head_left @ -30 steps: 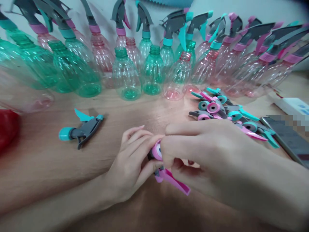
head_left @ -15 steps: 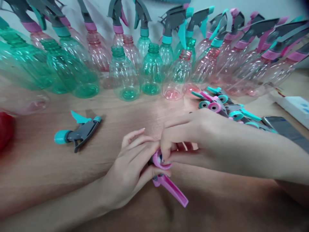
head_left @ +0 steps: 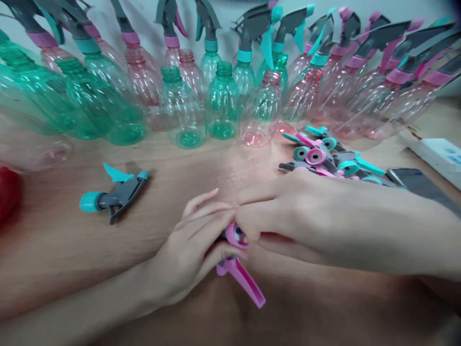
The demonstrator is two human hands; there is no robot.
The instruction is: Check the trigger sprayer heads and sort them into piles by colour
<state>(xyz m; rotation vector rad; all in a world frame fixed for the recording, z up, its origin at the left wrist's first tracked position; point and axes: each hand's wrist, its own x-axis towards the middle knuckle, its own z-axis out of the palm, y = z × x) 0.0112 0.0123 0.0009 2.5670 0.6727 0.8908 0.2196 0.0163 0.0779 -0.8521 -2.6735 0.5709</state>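
My left hand (head_left: 190, 254) is wrapped round a grey and pink trigger spray head (head_left: 237, 235), low over the near part of the table. Its pink collar faces up and to the right, and the long pink trigger sticks out below my thumb. My right hand (head_left: 277, 211) presses its bent fingers against the collar's upper right edge. The fingers are closed; whatever is between their tips is hidden. To the left, a grey and turquoise spray head (head_left: 115, 194) lies on the wooden table (head_left: 173, 178).
Open green bottles (head_left: 223, 101) and open pink bottles (head_left: 261, 110) line the back, among bottles with spray heads fitted. Loose spray heads (head_left: 324, 154) lie piled at right, beside a phone (head_left: 421, 185) and a white box (head_left: 442, 156). A red object (head_left: 9, 194) sits at the left edge.
My right hand has turned, its fingertips shifting left and up along the collar. The spray head has moved slightly left in my left hand. The view has shifted a little.
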